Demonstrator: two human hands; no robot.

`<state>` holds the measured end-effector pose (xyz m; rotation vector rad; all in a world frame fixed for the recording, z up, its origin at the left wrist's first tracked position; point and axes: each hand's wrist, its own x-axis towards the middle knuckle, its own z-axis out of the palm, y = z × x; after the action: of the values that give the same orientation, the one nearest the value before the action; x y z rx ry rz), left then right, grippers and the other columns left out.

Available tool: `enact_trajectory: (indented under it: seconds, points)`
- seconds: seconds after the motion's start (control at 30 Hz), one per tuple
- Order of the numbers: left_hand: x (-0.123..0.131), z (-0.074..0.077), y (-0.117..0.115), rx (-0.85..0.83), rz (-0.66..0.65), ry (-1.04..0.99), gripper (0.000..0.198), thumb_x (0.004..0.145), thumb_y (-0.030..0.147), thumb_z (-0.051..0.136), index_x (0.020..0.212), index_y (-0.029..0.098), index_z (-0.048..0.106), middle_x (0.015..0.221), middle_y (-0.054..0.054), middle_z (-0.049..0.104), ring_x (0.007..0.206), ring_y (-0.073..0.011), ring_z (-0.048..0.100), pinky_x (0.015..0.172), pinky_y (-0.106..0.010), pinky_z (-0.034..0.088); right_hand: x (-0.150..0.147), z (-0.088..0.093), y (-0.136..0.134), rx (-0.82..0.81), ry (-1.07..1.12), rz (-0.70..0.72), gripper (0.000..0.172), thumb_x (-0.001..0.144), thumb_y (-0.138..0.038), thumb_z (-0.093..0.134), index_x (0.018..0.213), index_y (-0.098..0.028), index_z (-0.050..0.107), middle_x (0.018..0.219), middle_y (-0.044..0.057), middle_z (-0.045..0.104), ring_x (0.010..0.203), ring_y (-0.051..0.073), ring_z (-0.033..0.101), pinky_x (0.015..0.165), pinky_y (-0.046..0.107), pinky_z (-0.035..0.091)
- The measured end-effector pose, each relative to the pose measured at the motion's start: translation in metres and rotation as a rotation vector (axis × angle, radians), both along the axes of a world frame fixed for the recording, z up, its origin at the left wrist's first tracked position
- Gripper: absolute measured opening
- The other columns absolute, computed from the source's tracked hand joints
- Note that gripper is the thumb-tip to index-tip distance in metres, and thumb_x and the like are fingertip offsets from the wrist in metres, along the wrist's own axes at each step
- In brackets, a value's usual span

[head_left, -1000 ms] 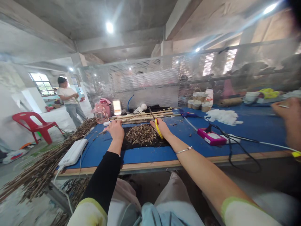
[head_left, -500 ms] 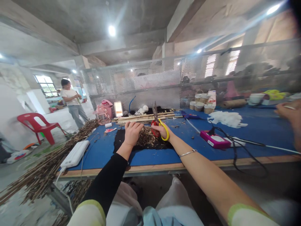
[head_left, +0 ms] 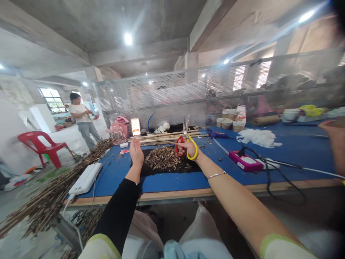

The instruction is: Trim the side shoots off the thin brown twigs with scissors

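My right hand (head_left: 185,146) is closed around scissors (head_left: 185,134) with one red and one yellow handle loop. Their blades point up and stand slightly apart. A thin dry twig (head_left: 159,140) runs leftward from this hand to my left hand (head_left: 136,153), whose fingers are pressed together at its far end. Below the twig, a heap of short cut brown pieces (head_left: 163,158) lies on a black cloth (head_left: 151,172) on the blue table.
Long dry stalks (head_left: 51,190) lean at the table's left edge, beside a white power bank (head_left: 85,178). Pale sticks (head_left: 156,136) lie behind the heap. To the right are a magenta box (head_left: 245,161) with cables and white fluff (head_left: 258,137). Another person's hand (head_left: 332,135) shows far right.
My left hand has moved left, away from my right hand, uncovering the heap and a length of twig. The scissors have shifted slightly right and their blades are further apart.
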<state>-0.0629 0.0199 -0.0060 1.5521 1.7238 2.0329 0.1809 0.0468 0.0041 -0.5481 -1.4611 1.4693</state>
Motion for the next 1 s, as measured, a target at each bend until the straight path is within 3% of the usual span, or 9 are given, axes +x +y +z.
enact_trajectory:
  seconds: [0.13,0.3,0.43,0.57,0.87,1.0]
  points:
    - [0.009,0.0,-0.001,-0.048,-0.152,-0.114,0.051,0.082,0.052,0.03,0.087,0.011,0.06,0.068,-0.005,0.061,0.055,-0.0111,0.052,0.054,-0.023,0.04,-0.005,-0.002,-0.001,0.008,-0.026,0.038,0.029,0.058,-0.03,0.061,0.063,-0.021,0.034,0.042,-0.01,0.035,0.034,0.005,0.026,0.036,0.02,0.024]
    - [0.015,0.0,-0.007,-0.144,-0.099,0.023,0.043,0.083,0.049,0.031,0.067,0.016,0.054,0.053,0.0,0.053,0.048,-0.0104,0.045,0.051,-0.022,0.036,-0.006,-0.003,0.0,0.03,-0.03,0.041,0.029,0.059,-0.031,0.061,0.063,-0.021,0.034,0.042,-0.01,0.034,0.034,0.005,0.026,0.036,0.02,0.024]
    - [0.015,0.001,-0.013,-0.118,-0.031,0.243,0.038,0.085,0.042,0.032,0.061,0.018,0.05,0.052,0.0,0.05,0.051,-0.0114,0.045,0.056,-0.023,0.034,-0.006,-0.005,0.002,0.046,-0.022,-0.013,0.03,0.06,-0.032,0.061,0.063,-0.021,0.033,0.041,-0.01,0.034,0.034,0.005,0.027,0.036,0.021,0.024]
    - [0.02,0.001,-0.014,-0.128,-0.057,0.415,0.036,0.085,0.039,0.032,0.064,0.018,0.053,0.054,0.0,0.051,0.054,-0.0119,0.046,0.057,-0.023,0.032,-0.007,-0.009,0.007,0.035,0.043,-0.126,0.03,0.06,-0.03,0.062,0.064,-0.021,0.033,0.039,-0.011,0.031,0.033,0.005,0.027,0.035,0.02,0.023]
    - [0.016,-0.001,-0.011,-0.241,0.088,0.47,0.036,0.087,0.035,0.03,0.077,0.017,0.059,0.07,-0.006,0.063,0.07,-0.0162,0.056,0.066,-0.024,0.036,-0.002,-0.008,0.016,-0.055,0.247,-0.327,0.029,0.054,-0.023,0.063,0.062,-0.021,0.035,0.037,-0.01,0.036,0.03,0.004,0.028,0.031,0.018,0.022]
    - [0.014,-0.007,-0.003,-0.301,-0.022,0.522,0.03,0.084,0.028,0.035,0.085,0.016,0.062,0.092,-0.01,0.065,0.089,-0.0197,0.056,0.08,-0.028,0.037,0.0,-0.007,0.018,-0.073,0.279,-0.326,0.029,0.054,-0.024,0.062,0.063,-0.021,0.034,0.037,-0.011,0.035,0.031,0.003,0.027,0.032,0.017,0.021]
